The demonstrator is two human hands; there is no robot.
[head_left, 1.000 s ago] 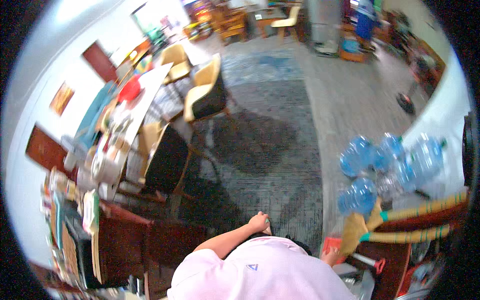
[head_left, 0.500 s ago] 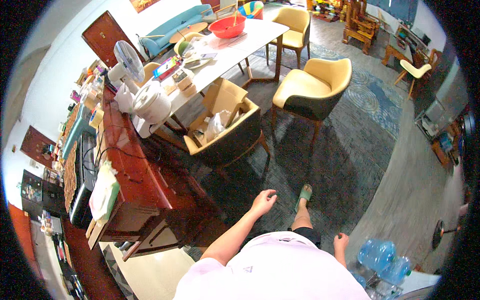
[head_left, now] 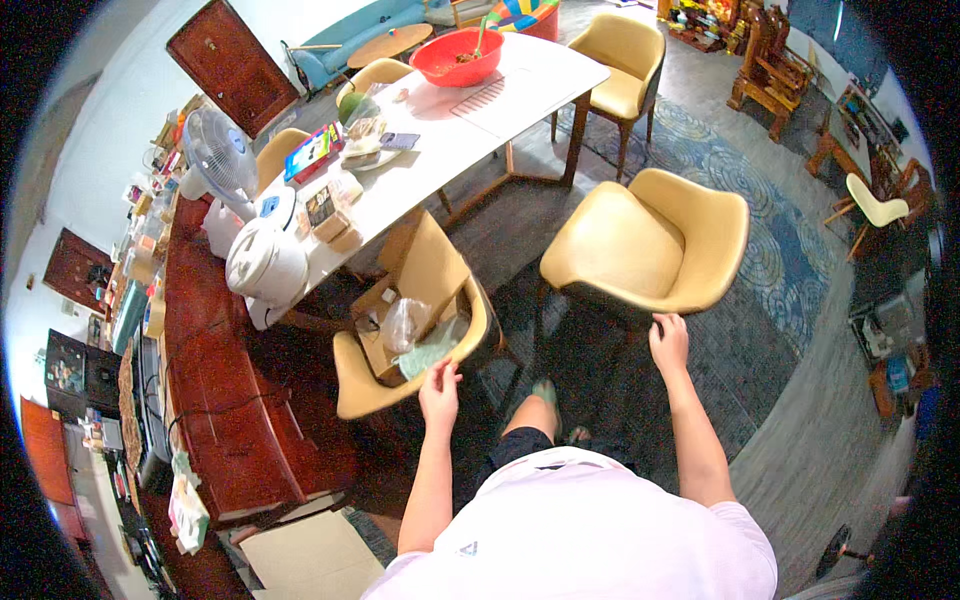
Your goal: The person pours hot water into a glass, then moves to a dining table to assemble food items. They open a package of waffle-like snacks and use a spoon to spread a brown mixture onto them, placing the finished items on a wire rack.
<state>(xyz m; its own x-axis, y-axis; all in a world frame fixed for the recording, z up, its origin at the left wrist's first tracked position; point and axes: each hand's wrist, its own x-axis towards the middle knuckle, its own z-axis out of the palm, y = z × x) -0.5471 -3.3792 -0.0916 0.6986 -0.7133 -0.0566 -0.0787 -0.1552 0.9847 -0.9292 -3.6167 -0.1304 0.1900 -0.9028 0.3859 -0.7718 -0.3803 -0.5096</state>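
Observation:
My left hand (head_left: 439, 396) is at the rim of a yellow-and-black armchair (head_left: 372, 400); its fingers are loosely bent, apart, with nothing in them. On that chair's seat stands an open cardboard box (head_left: 430, 265) holding a clear plastic bag (head_left: 404, 325) and a pale green cloth-like item (head_left: 428, 352). My right hand (head_left: 668, 342), fingers loosely bent and not gripping anything visible, is just below the edge of a second yellow armchair (head_left: 625, 250). Whether either hand actually touches its chair, I cannot tell.
Beyond the chairs stretches a white table (head_left: 530, 85) with a red basin (head_left: 458, 58), food packages and a rice cooker (head_left: 268, 262). A white fan (head_left: 218, 158) stands beside a red-brown wooden cabinet (head_left: 225, 400) on my left. A patterned blue rug (head_left: 770, 215) covers the floor ahead.
I have moved forward, nearer the table and both armchairs. Both hands have come up to the chair edges, the right one rising from my side. The blue water bottles have left the view.

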